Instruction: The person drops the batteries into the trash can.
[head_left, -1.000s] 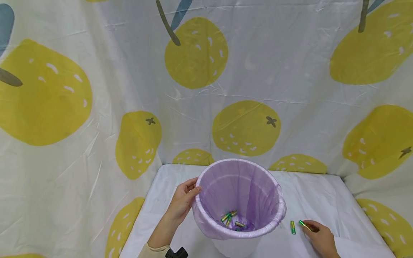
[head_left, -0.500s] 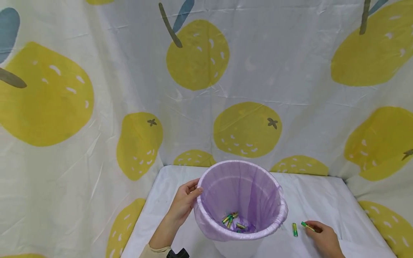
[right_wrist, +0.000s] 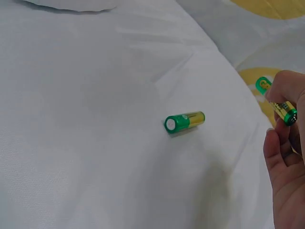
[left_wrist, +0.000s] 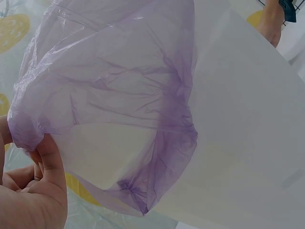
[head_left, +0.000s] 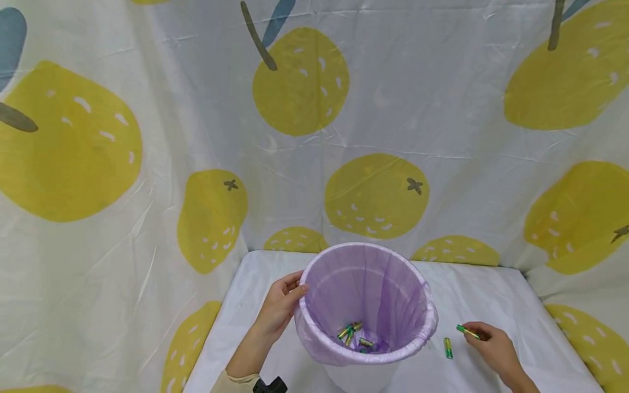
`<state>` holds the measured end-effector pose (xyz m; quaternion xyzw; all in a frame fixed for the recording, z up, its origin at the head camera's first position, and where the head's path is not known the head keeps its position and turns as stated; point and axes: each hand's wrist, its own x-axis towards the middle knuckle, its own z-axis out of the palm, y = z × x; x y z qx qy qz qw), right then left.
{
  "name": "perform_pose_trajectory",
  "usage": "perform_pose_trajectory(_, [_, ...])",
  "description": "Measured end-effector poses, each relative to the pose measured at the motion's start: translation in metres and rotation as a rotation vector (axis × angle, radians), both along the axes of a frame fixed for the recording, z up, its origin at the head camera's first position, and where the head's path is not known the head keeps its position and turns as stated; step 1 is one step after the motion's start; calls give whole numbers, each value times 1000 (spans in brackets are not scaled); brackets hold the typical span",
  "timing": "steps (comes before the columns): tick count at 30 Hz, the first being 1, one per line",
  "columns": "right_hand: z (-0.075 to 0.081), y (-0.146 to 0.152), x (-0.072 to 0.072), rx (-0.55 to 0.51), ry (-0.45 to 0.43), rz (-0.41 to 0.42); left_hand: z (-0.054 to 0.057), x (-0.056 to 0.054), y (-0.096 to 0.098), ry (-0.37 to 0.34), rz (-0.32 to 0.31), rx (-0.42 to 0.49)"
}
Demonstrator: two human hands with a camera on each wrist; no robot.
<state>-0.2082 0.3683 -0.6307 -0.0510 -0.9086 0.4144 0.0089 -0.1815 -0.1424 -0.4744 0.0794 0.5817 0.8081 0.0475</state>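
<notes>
My left hand [head_left: 280,305] grips the rim of a white trash can [head_left: 361,376] fitted with a purple plastic bag [head_left: 339,278]. In the left wrist view, the thumb and fingers pinch the folded-over bag [left_wrist: 109,90] at the rim. Several green and gold batteries [head_left: 350,331] lie at the bottom of the lined can. Between the thumb and fingers of my right hand [head_left: 498,349] is a green and gold battery [right_wrist: 277,102], lifted above the table. Another battery [right_wrist: 185,122] lies on the white cloth, between the can and the right hand.
A white cloth covers the table [head_left: 491,289]. Behind it and along both sides hangs a curtain [head_left: 432,109] printed with yellow fruit. A dark band [head_left: 270,385] is on the left wrist.
My right hand has risen a little from the table with the battery pinched in it. The left hand and the can hold their place, and the other battery stays on the cloth.
</notes>
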Motion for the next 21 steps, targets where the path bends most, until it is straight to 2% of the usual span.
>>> perform_pose_trajectory(11, [18, -4, -1, -23, 43, 37, 1, 0, 1, 4, 0, 4])
perform_pose_trajectory(21, [42, -8, -4, -22, 105, 65, 0, 0, 0, 14, 0, -4])
